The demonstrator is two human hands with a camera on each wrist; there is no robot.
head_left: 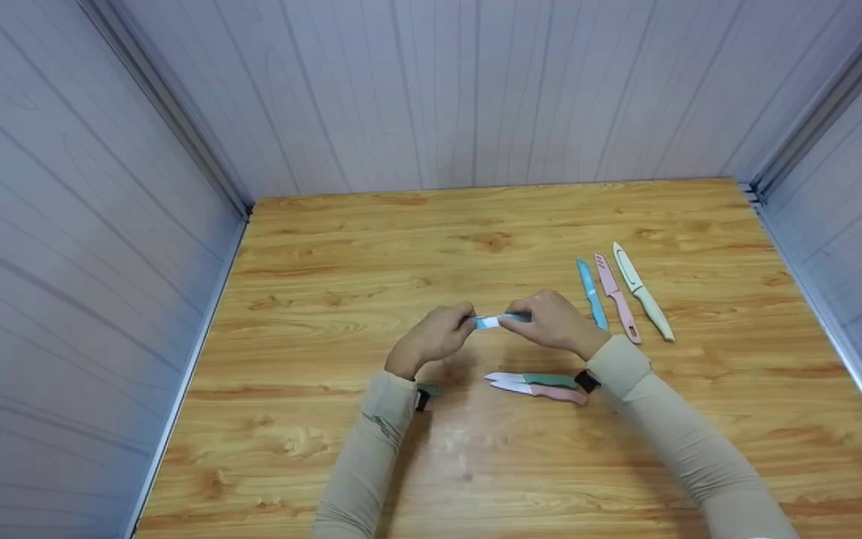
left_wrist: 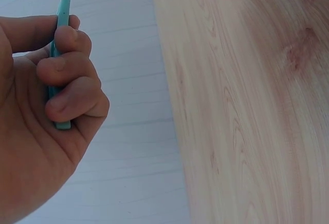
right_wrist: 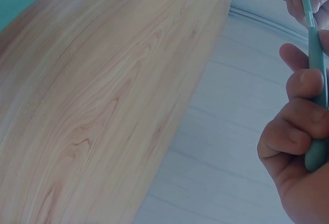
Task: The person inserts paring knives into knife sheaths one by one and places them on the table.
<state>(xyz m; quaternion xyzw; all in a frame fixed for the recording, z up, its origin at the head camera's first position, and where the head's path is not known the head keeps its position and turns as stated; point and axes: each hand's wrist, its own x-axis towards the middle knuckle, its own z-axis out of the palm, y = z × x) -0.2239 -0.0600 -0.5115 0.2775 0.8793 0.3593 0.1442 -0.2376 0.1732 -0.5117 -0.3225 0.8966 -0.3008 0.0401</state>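
Both hands hold a blue-green knife (head_left: 491,322) level above the middle of the table. My right hand (head_left: 551,322) grips its rounded handle (right_wrist: 315,54), fingers curled around it. On the other end, my left hand (head_left: 437,333) closes its fingers and thumb around a slim blue-green piece (left_wrist: 64,8) that looks like the blade's sheath. A short pale stretch shows between the hands. Below them on the table lie a green-handled knife (head_left: 547,380) and a pink-handled knife (head_left: 558,393), white blades pointing left. A green item (head_left: 429,390) is mostly hidden by the left wrist.
Right of the right hand lie a blue knife (head_left: 592,293), a pink knife (head_left: 616,296) with slots near its tip, and a cream knife (head_left: 642,290), side by side. Pale panel walls (head_left: 431,97) border the wooden table (head_left: 341,262) at the back and both sides.
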